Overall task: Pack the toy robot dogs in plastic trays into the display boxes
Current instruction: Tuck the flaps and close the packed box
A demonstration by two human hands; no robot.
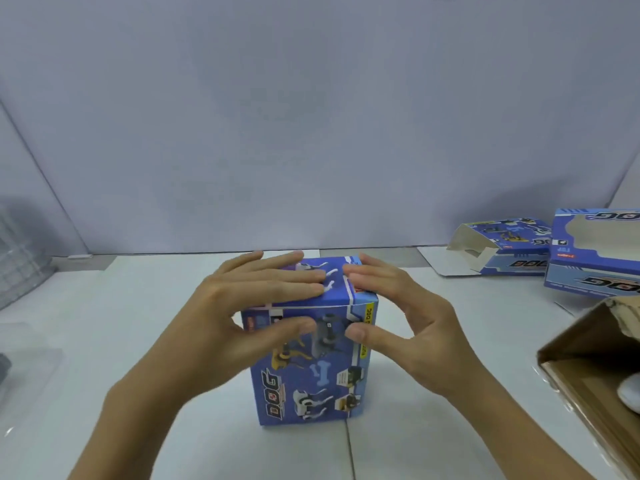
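A blue display box point(311, 375) printed with robot dogs stands upright on the white table point(104, 341), right in front of me. My left hand point(249, 306) lies with straight fingers flat on the box's closed top flap, its thumb against the front face. My right hand point(398, 306) mirrors it from the right, fingers pressing the top and thumb on the front. No toy dog or tray shows inside; the box hides its contents.
Two more blue display boxes lie at the back right, one open-ended point(502, 247), one with a window cutout point(595, 254). A brown cardboard carton point(588, 358) stands open at the right edge. Clear plastic trays point(24, 265) sit blurred at the far left.
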